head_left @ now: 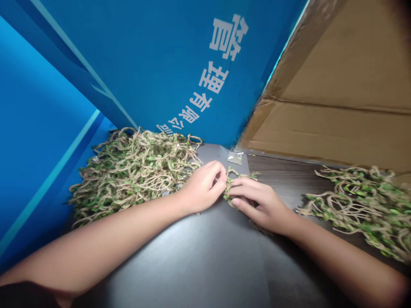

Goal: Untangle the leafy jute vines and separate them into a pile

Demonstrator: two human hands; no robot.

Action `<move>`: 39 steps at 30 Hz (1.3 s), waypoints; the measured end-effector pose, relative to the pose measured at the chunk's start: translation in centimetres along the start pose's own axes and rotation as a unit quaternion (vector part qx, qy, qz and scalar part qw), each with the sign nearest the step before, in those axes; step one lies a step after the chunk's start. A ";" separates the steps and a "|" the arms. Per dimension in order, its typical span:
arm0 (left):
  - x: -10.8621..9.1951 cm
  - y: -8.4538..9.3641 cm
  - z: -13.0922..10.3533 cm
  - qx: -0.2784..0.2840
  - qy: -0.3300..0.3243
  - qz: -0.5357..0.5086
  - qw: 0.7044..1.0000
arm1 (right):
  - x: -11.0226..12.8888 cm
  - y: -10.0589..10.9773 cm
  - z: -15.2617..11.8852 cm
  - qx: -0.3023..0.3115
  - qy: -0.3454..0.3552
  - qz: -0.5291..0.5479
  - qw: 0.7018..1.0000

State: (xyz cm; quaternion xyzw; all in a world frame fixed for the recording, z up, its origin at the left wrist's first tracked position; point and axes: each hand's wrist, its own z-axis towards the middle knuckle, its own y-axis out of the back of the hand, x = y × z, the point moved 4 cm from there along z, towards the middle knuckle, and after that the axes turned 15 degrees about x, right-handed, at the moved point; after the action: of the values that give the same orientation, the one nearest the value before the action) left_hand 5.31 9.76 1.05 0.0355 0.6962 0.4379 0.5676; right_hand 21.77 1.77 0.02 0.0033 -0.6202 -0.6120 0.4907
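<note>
Between my hands, low over the grey sheet, is a length of twine garland with small green leaves [228,188]. My left hand [205,186] has its fingers pinched on the left side of this garland. From the right, my right hand [260,203] has its fingers curled over the garland, thumb below. Part of the strand is hidden under the right hand, and loose twine ends show beneath it. Left of my left hand lies a large heap of leafy twine garlands [138,171]. Another pile of leafy twine garlands [362,205] lies to the right of my right hand.
A small clear plastic packet [235,157] lies beyond my hands. Blue panels [154,51] with white lettering rise at the back and left. A cardboard panel [337,85] stands at the back right. The grey sheet [192,265] lies on a dark wood-grain tabletop [289,273].
</note>
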 end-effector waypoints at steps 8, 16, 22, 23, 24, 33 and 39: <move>0.6 -0.1 -0.6 -0.067 -0.039 -0.053 0.996 | -0.5 0.1 -0.3 -0.060 -0.043 -0.022 0.997; -0.3 0.1 -0.4 -0.034 -0.051 0.025 0.998 | -0.1 0.0 -0.5 -0.081 -0.041 -0.108 0.990; -0.4 0.2 -0.4 -0.055 -0.080 0.028 0.995 | -0.1 1.1 -0.4 -0.112 -0.095 0.064 0.987; -0.4 0.1 -0.3 -0.049 -0.076 0.034 0.995 | -0.4 1.2 -0.5 -0.121 -0.120 0.118 0.978; -0.4 0.0 -0.3 -0.040 -0.070 0.042 0.996 | -0.8 1.1 -0.6 -0.132 -0.144 0.183 0.964; -0.1 -0.4 -0.1 -0.013 -0.036 0.070 0.997 | -3.0 1.8 -0.7 -0.220 -0.190 0.556 0.779; 0.8 0.2 -0.5 -0.079 0.013 -0.033 0.996 | -2.9 2.4 -0.9 -0.209 -0.178 0.575 0.770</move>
State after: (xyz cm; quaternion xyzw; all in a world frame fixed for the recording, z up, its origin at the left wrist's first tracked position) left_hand 4.55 10.09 0.54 -0.0381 0.6677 0.4730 0.5736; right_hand 25.25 3.50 -0.09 -0.5660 -0.4394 -0.3192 0.6202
